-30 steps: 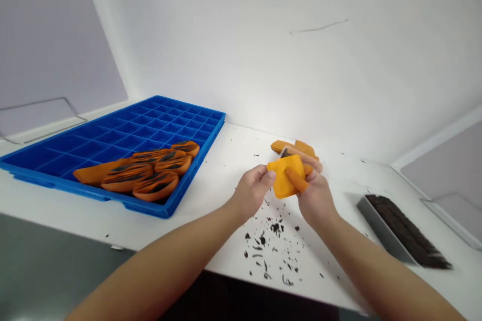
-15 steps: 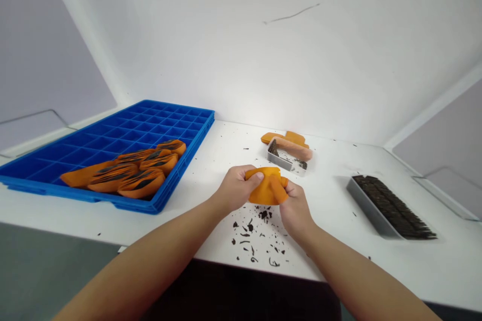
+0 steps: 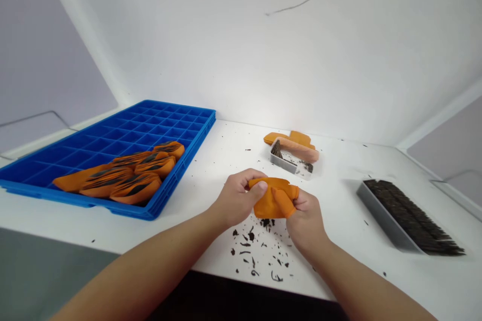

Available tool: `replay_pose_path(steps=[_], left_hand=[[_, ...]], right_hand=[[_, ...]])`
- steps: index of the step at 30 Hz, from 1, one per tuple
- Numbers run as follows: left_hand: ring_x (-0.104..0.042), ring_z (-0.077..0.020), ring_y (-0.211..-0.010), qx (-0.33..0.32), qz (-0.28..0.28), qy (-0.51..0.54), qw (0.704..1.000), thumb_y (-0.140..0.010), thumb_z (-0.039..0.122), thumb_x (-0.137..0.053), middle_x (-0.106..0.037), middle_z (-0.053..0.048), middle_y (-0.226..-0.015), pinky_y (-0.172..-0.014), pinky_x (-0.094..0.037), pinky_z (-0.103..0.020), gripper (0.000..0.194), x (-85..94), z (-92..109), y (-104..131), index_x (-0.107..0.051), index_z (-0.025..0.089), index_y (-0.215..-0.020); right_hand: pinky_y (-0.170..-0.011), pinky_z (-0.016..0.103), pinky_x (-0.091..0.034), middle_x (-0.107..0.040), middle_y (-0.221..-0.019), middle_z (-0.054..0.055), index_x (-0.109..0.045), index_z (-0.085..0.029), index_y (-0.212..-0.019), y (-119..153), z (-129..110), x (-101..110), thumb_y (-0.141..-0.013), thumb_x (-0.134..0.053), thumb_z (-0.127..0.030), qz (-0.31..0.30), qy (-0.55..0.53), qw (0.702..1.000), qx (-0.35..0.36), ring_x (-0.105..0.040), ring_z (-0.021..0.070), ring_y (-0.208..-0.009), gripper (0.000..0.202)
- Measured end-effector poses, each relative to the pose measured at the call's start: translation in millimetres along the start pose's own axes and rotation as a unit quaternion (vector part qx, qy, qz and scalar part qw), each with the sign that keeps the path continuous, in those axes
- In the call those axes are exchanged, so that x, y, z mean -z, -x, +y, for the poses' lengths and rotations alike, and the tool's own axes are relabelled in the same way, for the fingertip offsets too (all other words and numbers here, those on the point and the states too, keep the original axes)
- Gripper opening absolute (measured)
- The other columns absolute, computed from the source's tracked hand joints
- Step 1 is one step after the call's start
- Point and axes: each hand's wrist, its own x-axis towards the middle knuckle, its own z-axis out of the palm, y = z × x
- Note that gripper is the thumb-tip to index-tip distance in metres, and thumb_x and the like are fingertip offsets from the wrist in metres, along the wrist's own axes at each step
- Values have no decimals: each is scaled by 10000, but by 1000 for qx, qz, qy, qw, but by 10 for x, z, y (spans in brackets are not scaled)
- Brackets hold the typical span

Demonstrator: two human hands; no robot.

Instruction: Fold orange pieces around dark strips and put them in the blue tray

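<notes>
My left hand (image 3: 241,195) pinches the left side of a folded orange sheet (image 3: 268,202), thumb on top. On the sheet's right side, my right hand (image 3: 309,218) is closed on it, with orange covering the thumb and a fingertip. Whether the sheet is paper or cloth, and whether anything lies inside it, I cannot tell. Dark crumbs and flakes (image 3: 251,235) lie scattered on the white table just below both hands.
To the left stands a blue compartment tray (image 3: 215,116) holding several orange bundles (image 3: 135,186) with dark contents. Flat orange pieces (image 3: 299,137) lie behind a small metal box (image 3: 283,163). At right, a metal tray (image 3: 387,223) holds dark strips (image 3: 410,215).
The view has shifted slightly. Both hands still hold the orange sheet, which is now tilted and pulled a little wider on the right.
</notes>
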Motion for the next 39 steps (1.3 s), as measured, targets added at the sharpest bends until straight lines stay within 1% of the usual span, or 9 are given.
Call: replay_pose_path(steps=[7,10,13,19,22,28,32,35,39], left_hand=[[-584,-169,-816,-84,11,-70,994,-754,293,-640,-629,-68,-943,-777,-479,-366,388,-29,14,63,-544,173,-1110],[-563,-203,-932,-235,59,-164,956,-727,285,-653,-581,-93,-1075,-821,-481,-400,555,-13,25,68,-462,213,-1243],[-546,-220,-981,-354,53,-233,904,-732,277,-637,-556,-104,-1083,-824,-491,-401,466,22,55,56,-521,207,-1178],[-551,-213,-948,-396,89,-337,850,-752,237,-595,-564,-103,-1079,-768,-495,-377,286,57,105,61,-586,203,-1036],[-563,-181,-827,-361,51,-327,872,-744,257,-600,-617,-63,-903,-731,-485,-344,166,78,149,63,-586,190,-895],[-561,-145,-713,-136,-41,-387,911,-719,343,-644,-642,16,-773,-677,-439,-295,180,139,318,68,-573,200,-802],[-554,-146,-660,-14,-34,-386,922,-694,449,-658,-644,26,-722,-611,-405,-277,251,130,372,68,-591,214,-749],[-549,-150,-663,22,-19,-363,931,-662,439,-681,-644,14,-729,-590,-391,-269,264,134,335,64,-599,212,-766],[-488,-107,-562,56,-59,-245,966,-662,364,-680,-579,21,-633,-536,-384,-241,223,204,232,46,-558,179,-687]], right_hand=[[-687,315,-514,-662,-783,15,-626,-196,-794,4,25,19,-753,-683,-329,-13,-31,999,38,-609,162,-730,151],[-663,307,-517,-662,-763,13,-618,-196,-771,11,4,20,-780,-657,-323,-27,-39,998,46,-612,158,-710,134],[-638,288,-509,-661,-745,7,-621,-193,-758,20,18,24,-778,-659,-306,-25,-5,998,59,-606,148,-680,121],[-692,312,-520,-677,-808,18,-637,-189,-812,15,75,26,-775,-650,-281,-14,40,997,72,-633,176,-747,100],[-652,285,-505,-672,-764,2,-652,-195,-803,8,46,24,-771,-628,-251,-11,91,991,103,-619,157,-698,69],[-575,242,-476,-665,-686,-16,-658,-199,-752,6,1,25,-757,-603,-244,-16,163,980,116,-596,133,-611,71],[-555,230,-465,-661,-664,-17,-655,-197,-745,-15,11,14,-779,-581,-268,-16,196,971,132,-592,127,-590,108],[-556,234,-463,-666,-669,-20,-663,-204,-764,-25,17,2,-788,-568,-266,-8,215,966,146,-594,128,-587,116],[-570,248,-474,-673,-669,-17,-672,-215,-798,-2,28,-1,-808,-563,-281,-40,195,972,125,-615,142,-601,128]])
